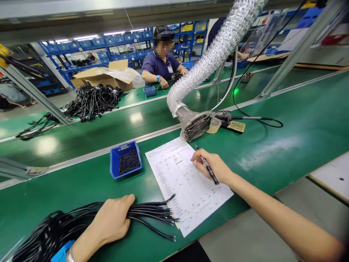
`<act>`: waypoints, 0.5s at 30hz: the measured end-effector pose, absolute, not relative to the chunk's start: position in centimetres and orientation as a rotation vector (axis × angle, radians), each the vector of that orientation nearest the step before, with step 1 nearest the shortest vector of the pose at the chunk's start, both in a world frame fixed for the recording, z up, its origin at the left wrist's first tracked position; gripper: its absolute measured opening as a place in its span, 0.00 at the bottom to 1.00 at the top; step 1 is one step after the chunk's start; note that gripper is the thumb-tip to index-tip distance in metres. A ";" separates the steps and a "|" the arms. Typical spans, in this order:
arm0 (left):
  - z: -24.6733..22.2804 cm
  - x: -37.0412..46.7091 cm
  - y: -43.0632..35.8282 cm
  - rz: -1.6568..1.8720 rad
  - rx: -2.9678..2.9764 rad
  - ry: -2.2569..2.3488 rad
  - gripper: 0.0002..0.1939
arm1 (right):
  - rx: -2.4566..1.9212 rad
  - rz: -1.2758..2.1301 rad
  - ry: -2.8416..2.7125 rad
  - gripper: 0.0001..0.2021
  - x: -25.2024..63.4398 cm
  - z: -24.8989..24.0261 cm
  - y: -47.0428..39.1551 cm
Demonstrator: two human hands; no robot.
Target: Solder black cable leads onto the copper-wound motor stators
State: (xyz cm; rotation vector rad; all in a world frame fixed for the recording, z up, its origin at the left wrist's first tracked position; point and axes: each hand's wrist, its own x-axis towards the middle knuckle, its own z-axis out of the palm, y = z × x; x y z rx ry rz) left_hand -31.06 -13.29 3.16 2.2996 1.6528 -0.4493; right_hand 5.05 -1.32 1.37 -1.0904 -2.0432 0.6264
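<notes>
My left hand [113, 220] is closed round a bundle of black cables [149, 213] at the lower left. Their stripped ends fan out to the right and lie over the left edge of a printed form [188, 185]. The rest of the bundle trails in loops to the bottom left corner. Over the upper right part of the form, my right hand [214, 165] holds a dark patterned pen [208, 168] between its fingers. The sheet carries a table with small marks in its cells. I cannot tell whether the pen's tip touches the paper.
A blue bin [126, 160] of small black parts sits left of the form. Beyond the form stands a fan-fronted fume extractor [196, 125] with a silver duct [207, 58], beside a yellow sponge [236, 126]. Across the line, a co-worker [163, 62] handles cables near a cable heap [92, 100].
</notes>
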 end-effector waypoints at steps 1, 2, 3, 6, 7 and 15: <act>3.1 -31.1 -13.3 -0.418 2.279 1.658 0.16 | -1.102 0.604 -2.068 0.05 6.1 0.5 -2.3; 3.1 -31.1 -13.2 -0.384 2.261 1.672 0.16 | -1.104 0.582 -2.097 0.07 6.9 -0.3 -3.2; 3.3 -31.1 -13.2 -0.354 2.244 1.692 0.16 | -1.097 0.553 -2.134 0.10 7.7 -1.1 -4.1; 3.9 -31.4 -13.0 -0.287 2.215 1.786 0.12 | -1.040 0.404 -2.290 0.18 9.2 -3.1 -6.2; 4.0 -31.6 -13.0 -0.262 2.212 1.817 0.10 | -1.027 0.351 -2.333 0.19 9.5 -3.6 -6.6; 2.6 -31.6 -13.0 -0.142 2.160 1.867 0.18 | -1.063 0.213 -2.372 0.18 11.0 -4.4 -6.5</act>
